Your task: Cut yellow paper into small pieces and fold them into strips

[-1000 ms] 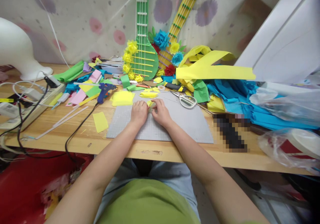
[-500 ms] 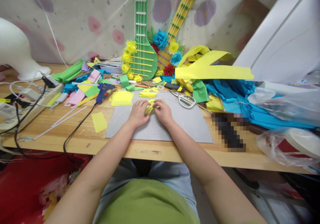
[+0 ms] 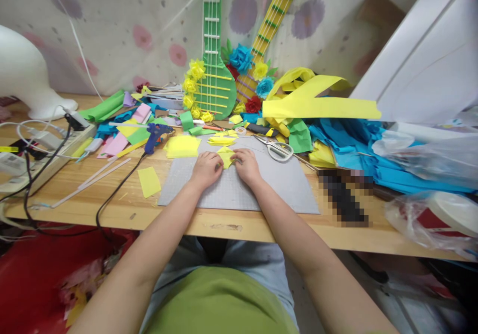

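A small piece of yellow paper (image 3: 226, 157) is stretched between my hands over the grey cutting mat (image 3: 239, 194). My left hand (image 3: 207, 169) pinches its left side, fingers curled in. On the right edge, my right hand (image 3: 247, 166) grips it between thumb and fingertips. Just beyond them lies a small pile of folded yellow paper pieces (image 3: 222, 139). A stack of yellow paper (image 3: 182, 146) sits at the mat's upper left corner, and scissors (image 3: 279, 151) with white handles rest at its upper right.
A blue glue gun (image 3: 153, 137) and its black cord lie left, near a single yellow sheet (image 3: 149, 181). Behind stand a green paper-covered instrument (image 3: 216, 90) and a yellow one (image 3: 269, 18). Crepe paper (image 3: 343, 140) heaps at right. A power strip (image 3: 48, 162) is far left.
The yellow paper between my hands now shows as a flatter, diamond-like shape where it was more bunched and covered. My hands have moved slightly apart.
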Demonstrator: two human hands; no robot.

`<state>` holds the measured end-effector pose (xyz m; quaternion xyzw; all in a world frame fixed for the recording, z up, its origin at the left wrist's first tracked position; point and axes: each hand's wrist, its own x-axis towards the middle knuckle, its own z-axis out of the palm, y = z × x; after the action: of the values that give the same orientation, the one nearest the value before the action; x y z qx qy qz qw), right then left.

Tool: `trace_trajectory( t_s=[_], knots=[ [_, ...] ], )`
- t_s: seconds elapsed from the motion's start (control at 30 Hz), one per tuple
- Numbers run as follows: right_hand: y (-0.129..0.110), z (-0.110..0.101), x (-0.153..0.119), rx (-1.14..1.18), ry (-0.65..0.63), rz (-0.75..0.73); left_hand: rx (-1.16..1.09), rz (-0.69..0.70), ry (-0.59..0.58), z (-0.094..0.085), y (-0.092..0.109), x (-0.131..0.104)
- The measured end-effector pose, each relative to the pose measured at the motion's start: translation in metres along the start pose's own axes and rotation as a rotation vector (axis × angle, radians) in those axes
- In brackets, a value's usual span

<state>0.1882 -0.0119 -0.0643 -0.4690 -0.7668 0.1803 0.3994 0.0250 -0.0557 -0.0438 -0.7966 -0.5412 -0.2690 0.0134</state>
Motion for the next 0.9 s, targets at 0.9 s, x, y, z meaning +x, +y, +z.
trace_trajectory(
  t_s=[0.9],
  knots=[
    [-0.022,-0.002,-0.006,-0.224,-0.219,-0.096,-0.033,-0.154,-0.050,0.004,-0.005,0.000]
  ],
)
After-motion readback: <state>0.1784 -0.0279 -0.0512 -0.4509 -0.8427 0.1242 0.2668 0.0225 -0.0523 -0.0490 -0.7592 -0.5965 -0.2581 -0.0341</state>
